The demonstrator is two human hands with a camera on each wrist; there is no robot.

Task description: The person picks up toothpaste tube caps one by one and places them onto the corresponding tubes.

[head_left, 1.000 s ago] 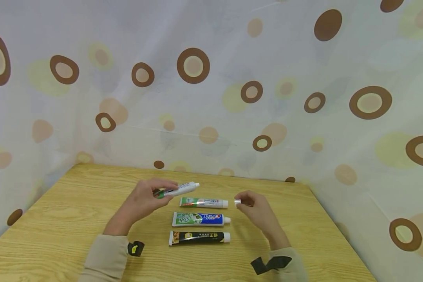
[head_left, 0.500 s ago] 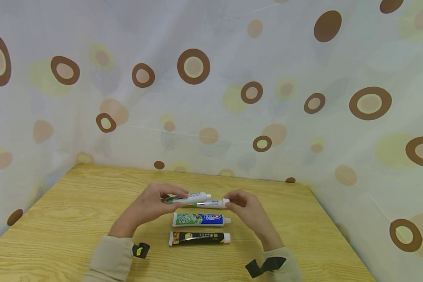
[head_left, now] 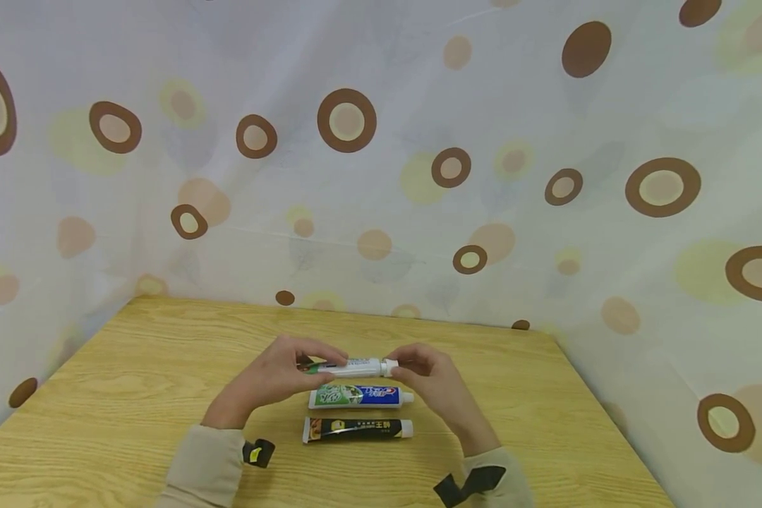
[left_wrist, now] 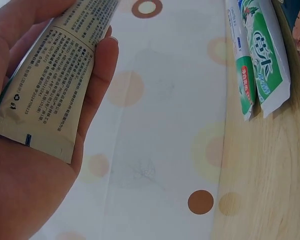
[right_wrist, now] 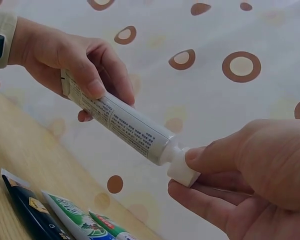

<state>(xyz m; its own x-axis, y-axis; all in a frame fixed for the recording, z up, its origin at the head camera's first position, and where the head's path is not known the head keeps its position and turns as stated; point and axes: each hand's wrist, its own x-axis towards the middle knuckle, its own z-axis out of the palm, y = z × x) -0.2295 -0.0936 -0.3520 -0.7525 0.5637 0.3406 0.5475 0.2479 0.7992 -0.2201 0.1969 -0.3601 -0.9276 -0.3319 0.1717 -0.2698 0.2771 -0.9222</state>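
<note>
A white toothpaste tube with a green end (head_left: pixel 358 367) is held above the table by my left hand (head_left: pixel 269 374), thumb and fingers on its two sides. My right hand (head_left: pixel 438 381) pinches a small white cap (right_wrist: pixel 183 170) between thumb and fingertips. That cap meets the tube's neck; whether it is threaded on cannot be told. Below lie a green-and-blue toothpaste tube (head_left: pixel 358 396) and a black toothpaste tube (head_left: pixel 355 429), both with white caps. Another white-and-green toothpaste tube (left_wrist: pixel 245 82) lies beside them, hidden in the head view behind the held one.
The wood-grain table (head_left: pixel 133 395) reaches back to a pale sheet (head_left: pixel 381 197) printed with brown and beige circles, which also rises along both sides. Dark straps (head_left: pixel 258 453) are around the wrists, over beige sleeves.
My left hand has brought the tube right and down, levelling it. The right hand has carried the cap left, and cap and tube neck, apart before, now meet.
</note>
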